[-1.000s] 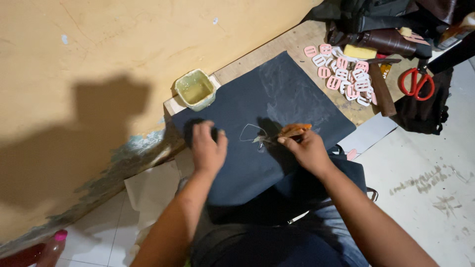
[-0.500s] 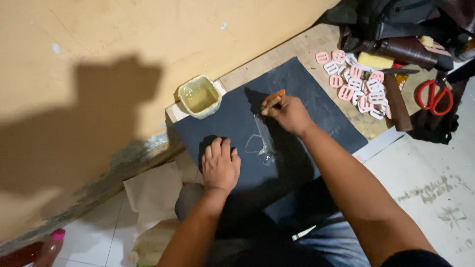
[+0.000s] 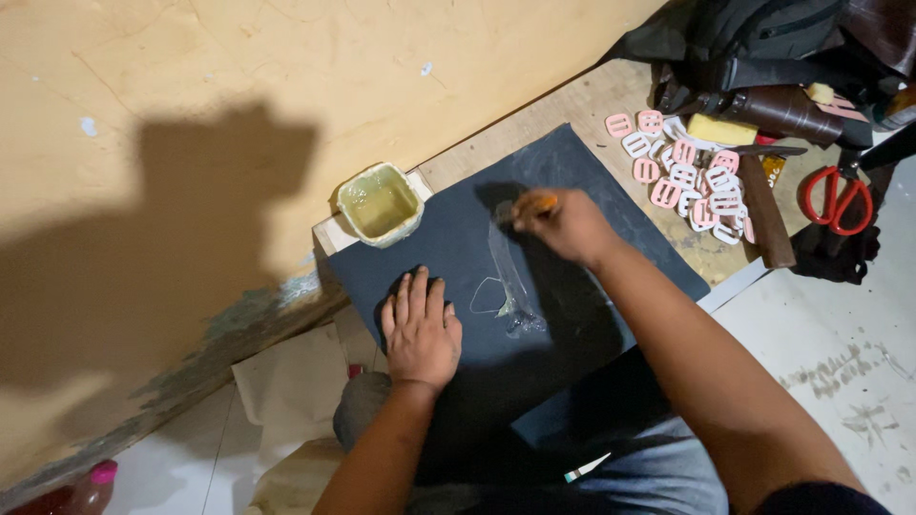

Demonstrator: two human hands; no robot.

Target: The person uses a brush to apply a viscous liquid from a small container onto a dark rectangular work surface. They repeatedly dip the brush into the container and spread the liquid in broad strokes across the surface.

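Observation:
My left hand (image 3: 418,327) lies flat, fingers spread, on the near left part of a dark sheet (image 3: 582,181) that covers a wooden board. My right hand (image 3: 565,225) is closed around a small brush with an orange handle (image 3: 540,202), its tip on the sheet's far middle. A shiny wet streak of glue (image 3: 508,278) runs down the sheet between my hands, beside a thin drawn outline (image 3: 487,298). A square cream cup of yellowish glue (image 3: 380,203) stands at the board's far left corner.
Several pink and white plastic buckles (image 3: 689,174) lie on the board (image 3: 582,100) to the right, with a yellow block (image 3: 721,129), a brown hammer (image 3: 763,205) and red-handled scissors (image 3: 837,198). Dark bags (image 3: 754,43) pile up behind. A yellow wall (image 3: 191,105) rises on the left.
My right hand has carried the brush farther up the sheet, towards the glue cup side, leaving a longer wet streak. My left hand stays pressed flat on the sheet.

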